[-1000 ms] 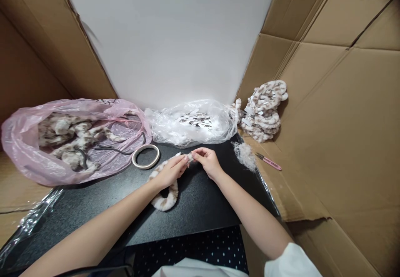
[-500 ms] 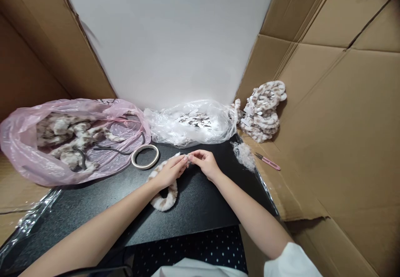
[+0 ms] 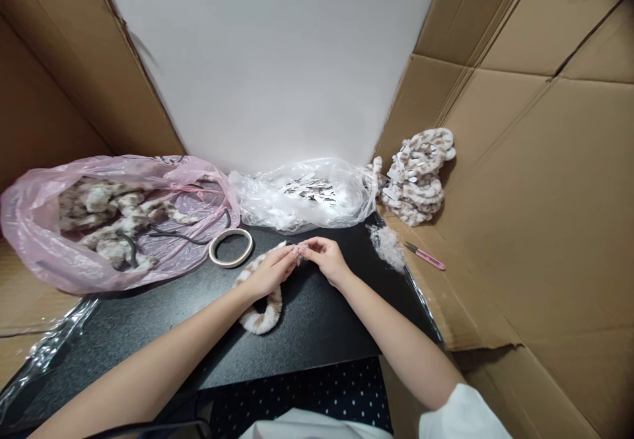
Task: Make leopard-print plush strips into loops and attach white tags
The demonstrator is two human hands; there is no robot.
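A fluffy white band with brown spots (image 3: 261,321), bent into a loop, lies on the dark table. My left hand (image 3: 270,274) rests over its upper part, fingers closed around it and covering much of the loop. Just to the right, my right hand (image 3: 327,261) is closed in a pinch, its fingertips meeting those of my left. What sits between the right fingertips is too small and too hidden to name. A roll of tape (image 3: 214,254) lies flat beside my left hand.
A pink plastic bag (image 3: 30,228) with spotted plush pieces and dark cords stands left. Behind my hands is a clear bag (image 3: 262,208) of small white pieces. On the right are stacked plush bands (image 3: 419,178), loose fluff (image 3: 387,247), pink-handled snips (image 3: 428,258) and cardboard walls (image 3: 545,195).
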